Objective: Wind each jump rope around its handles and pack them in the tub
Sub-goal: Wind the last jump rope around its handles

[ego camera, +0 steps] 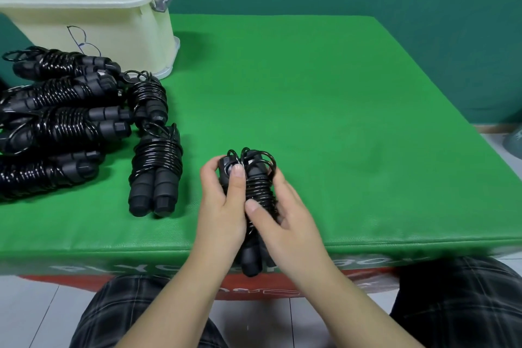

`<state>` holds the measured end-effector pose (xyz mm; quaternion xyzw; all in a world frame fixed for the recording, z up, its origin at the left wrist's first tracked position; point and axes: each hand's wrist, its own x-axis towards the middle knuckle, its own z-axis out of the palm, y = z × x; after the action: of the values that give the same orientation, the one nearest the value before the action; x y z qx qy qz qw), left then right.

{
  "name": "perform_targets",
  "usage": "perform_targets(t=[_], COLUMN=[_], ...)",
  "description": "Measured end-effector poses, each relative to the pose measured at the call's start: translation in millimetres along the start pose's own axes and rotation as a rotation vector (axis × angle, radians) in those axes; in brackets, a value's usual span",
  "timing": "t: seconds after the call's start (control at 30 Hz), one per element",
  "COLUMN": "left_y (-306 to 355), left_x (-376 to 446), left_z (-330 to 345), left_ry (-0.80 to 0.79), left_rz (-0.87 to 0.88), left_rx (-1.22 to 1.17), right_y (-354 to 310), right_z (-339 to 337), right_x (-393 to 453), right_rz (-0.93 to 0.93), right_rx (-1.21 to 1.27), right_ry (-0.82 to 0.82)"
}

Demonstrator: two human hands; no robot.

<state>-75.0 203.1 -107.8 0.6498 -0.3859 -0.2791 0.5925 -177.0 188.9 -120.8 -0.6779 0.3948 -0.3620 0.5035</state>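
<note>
Both hands hold one black jump rope with thick foam handles (255,200) above the near edge of the green padded bench (324,110). The left hand (223,206) has its fingers curled round the upper part of the paired handles, thumb pressed near the top caps. The right hand (285,223) wraps the lower coils from the other side, thumb lying across the glossy cord. The cord is already coiled tightly round the handles, with a few loose loops standing at the top, so the winding step looks nearly finished; tucking or seating that last loop seems to be what remains.

The next move likely calls for carrying the bundle to the cream plastic tub with a grey clip handle (93,17), which stands at the far left corner of the bench. A pile of wound black rope bundles (70,118) lies in front of the tub, and another wound pair (155,175) lies just left of the hands, so a path leftward must rise over them. The bench's right half offers open green surface; its near edge lies directly under the wrists.
</note>
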Motion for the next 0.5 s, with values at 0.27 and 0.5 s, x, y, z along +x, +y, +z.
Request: perform_targets(t=[0.27,0.5], left_y=[6.6,15.6], left_x=[-5.7,3.3], left_z=[6.8,-7.2], left_ry=[0.029,-0.011], left_rz=[-0.052,0.026], left_rx=[-0.012,0.27], right_y=[-5.3,-4.6], right_z=[-13.6,-10.2], right_x=[4.5,6.1], right_rz=[0.031,-0.028], right_rx=[0.003,0.178], right_ry=[-0.153,-0.046])
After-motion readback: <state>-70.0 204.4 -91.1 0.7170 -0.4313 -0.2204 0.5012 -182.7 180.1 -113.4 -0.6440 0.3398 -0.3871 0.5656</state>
